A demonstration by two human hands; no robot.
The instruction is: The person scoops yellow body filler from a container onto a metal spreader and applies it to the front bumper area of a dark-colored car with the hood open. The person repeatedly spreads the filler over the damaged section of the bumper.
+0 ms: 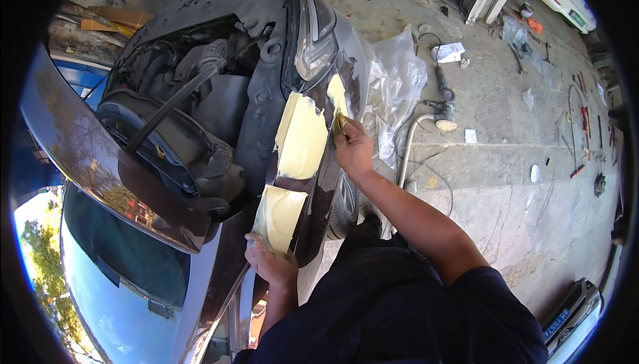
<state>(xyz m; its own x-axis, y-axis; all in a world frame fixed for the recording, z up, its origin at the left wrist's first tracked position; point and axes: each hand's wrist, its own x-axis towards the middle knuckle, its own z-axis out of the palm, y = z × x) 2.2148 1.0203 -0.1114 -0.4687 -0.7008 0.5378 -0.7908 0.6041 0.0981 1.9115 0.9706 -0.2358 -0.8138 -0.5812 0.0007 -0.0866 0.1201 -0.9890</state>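
My left hand [271, 263] grips the lower edge of a flat board [279, 214] coated with cream-coloured putty, close to the front fender of a dark car. My right hand [353, 151] pinches a thin putty spreader [340, 120], its edge against the fender's outer side. A narrow strip of cream putty [337, 93] runs up from the spreader toward the headlight [313, 51]. A wider putty patch [303, 139] covers the fender top between the board and the headlight. My right fingers hide part of the spreader.
On the left, the raised hood [110, 164] stands on a prop rod [176, 104] over the engine bay [206, 64]. Plastic sheeting [397, 74] lies beside the bumper. A corded power tool [444, 119] and loose cables lie on the concrete floor [486, 197]; a removed bumper [576, 321] sits lower right.
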